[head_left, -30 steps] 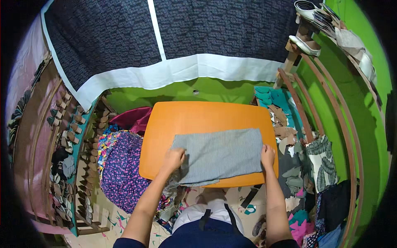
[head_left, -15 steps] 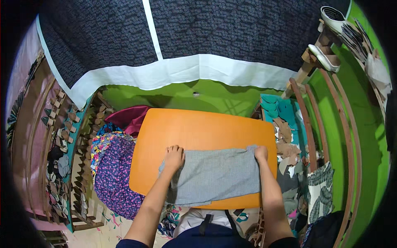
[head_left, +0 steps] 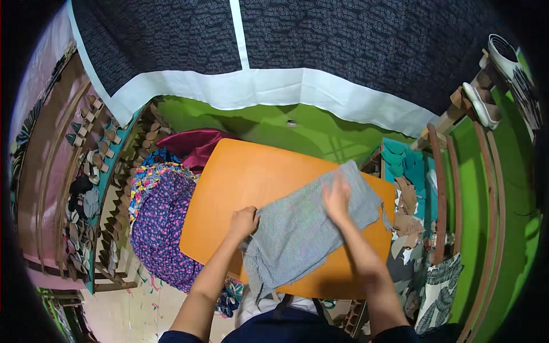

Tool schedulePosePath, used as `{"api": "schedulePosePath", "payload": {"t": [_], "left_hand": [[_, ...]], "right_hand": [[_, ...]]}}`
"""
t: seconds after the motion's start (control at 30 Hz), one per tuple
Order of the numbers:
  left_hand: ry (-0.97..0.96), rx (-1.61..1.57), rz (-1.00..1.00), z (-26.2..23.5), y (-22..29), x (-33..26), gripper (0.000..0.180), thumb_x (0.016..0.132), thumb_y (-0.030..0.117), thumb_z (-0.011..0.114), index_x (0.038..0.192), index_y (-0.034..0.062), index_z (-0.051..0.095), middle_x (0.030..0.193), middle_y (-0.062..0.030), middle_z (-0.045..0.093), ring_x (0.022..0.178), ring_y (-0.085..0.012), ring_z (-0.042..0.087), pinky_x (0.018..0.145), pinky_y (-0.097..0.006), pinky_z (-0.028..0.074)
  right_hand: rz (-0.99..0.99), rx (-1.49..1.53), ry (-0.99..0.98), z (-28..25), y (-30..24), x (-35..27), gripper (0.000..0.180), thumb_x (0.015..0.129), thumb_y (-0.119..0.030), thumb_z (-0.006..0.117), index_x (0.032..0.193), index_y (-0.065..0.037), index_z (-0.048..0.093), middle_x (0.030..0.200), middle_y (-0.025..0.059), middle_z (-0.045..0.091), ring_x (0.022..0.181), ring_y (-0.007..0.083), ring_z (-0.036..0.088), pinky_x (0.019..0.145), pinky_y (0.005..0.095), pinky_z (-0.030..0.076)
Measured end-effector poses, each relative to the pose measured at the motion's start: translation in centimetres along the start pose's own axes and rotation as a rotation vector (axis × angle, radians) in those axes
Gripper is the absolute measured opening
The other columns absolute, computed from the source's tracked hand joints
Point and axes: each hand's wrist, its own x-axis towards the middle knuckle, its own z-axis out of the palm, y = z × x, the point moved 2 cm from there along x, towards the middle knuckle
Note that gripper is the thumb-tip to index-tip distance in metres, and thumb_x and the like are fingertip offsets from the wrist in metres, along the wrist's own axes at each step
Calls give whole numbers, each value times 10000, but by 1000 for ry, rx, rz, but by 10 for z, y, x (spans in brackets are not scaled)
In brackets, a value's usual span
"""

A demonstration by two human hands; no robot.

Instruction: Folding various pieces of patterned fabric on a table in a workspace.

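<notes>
On the table: grey cloth [head_left: 311, 228] lies across orange table [head_left: 251, 188], toward four o'clock.
Left hand [head_left: 244, 222]: fingers curled, pinching cloth's nine o'clock edge.
Right hand [head_left: 337, 197]: fingers open, flat on cloth.

Your right hand [head_left: 336, 197] is smeared by motion, so you can't count its fingers. The grey cloth [head_left: 309, 228] hides part of the orange table [head_left: 240, 177], and your left hand [head_left: 244, 222] covers the cloth's left edge. Your forearms run off the lower edge.
</notes>
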Motion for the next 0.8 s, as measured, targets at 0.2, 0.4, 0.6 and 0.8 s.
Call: {"api": "schedulePosePath", "payload": {"t": [0.2, 0.4, 0.6, 0.8], "left_hand": [[-152, 207, 336, -7, -9, -6, 438, 752, 134, 526, 1163, 68, 390, 835, -131, 591, 703, -275, 595, 633, -390, 447], [-209, 379, 557, -7, -24, -31, 603, 712, 92, 528, 1271, 66, 302, 844, -114, 587, 654, -264, 595, 589, -370, 455], [-284, 328, 626, -9, -35, -74, 626, 692, 57, 495, 1285, 26, 296, 803, -147, 580, 637, -292, 578, 582, -375, 462], [-250, 244, 941, -36, -56, -112, 539, 687, 85, 507, 1216, 49, 410, 998, -177, 507, 935, -307, 482, 758, -391, 416]], "right_hand": [[-486, -278, -313, 26, -56, -149, 566, 829, -345, 459, 1285, -38, 328, 1331, 130, 319, 1244, 290, 260, 938, 610, 189], [-439, -106, -419, 28, -100, -238, 672, 776, -506, 484, 1293, -104, 332, 1372, 99, 263, 1255, 280, 251, 913, 652, 179], [-341, -263, -372, 47, -106, -290, 578, 806, -471, 462, 1272, -139, 380, 1342, 93, 313, 1254, 259, 259, 950, 600, 200], [-118, -769, -279, 42, -67, -336, 485, 778, -217, 492, 1255, -188, 407, 1330, 59, 341, 1246, 254, 274, 994, 551, 167]]}}
